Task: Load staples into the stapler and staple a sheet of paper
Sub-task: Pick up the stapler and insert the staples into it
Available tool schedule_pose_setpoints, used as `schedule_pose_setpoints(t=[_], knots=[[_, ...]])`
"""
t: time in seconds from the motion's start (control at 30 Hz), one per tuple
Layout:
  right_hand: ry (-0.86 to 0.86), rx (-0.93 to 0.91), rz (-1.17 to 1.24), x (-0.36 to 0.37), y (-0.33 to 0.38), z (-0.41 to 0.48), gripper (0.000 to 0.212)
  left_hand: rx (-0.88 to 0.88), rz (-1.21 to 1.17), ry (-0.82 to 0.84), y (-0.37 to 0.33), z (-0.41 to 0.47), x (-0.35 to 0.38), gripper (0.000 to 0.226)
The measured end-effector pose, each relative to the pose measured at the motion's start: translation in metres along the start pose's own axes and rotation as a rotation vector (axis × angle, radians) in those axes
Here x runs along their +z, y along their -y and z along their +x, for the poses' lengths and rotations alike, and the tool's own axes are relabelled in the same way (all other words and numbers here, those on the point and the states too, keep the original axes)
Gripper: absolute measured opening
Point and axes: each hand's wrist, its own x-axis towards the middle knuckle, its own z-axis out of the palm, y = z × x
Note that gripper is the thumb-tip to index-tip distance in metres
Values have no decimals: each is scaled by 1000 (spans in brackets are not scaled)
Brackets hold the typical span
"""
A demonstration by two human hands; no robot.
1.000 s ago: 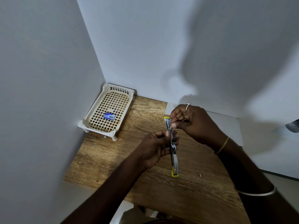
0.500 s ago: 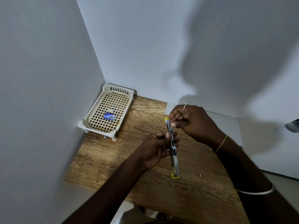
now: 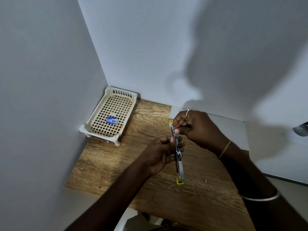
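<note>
A yellow stapler (image 3: 178,162) is swung fully open into one long strip above the wooden table (image 3: 133,164). My left hand (image 3: 158,155) grips its middle from the left side. My right hand (image 3: 196,129) pinches a thin strip of staples (image 3: 184,126) right at the stapler's far end. A white sheet of paper (image 3: 233,130) lies on the table under and behind my right hand. A small blue staple box (image 3: 112,121) sits inside the cream basket.
The cream lattice basket (image 3: 98,117) stands in the back left corner against white walls. A small loose staple piece (image 3: 206,180) lies on the table at the right, another (image 3: 108,141) below the basket's front edge. The table's near edge runs across the bottom.
My right hand has shifted slightly up and left along the stapler's far end. The left hand and stapler have stayed almost still.
</note>
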Motion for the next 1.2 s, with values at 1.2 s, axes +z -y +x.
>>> schedule_pose_setpoints(t=[1.2], knots=[[-55, -104, -120, 10, -15, -22, 41, -14, -89, -12, 2, 4, -4, 21]])
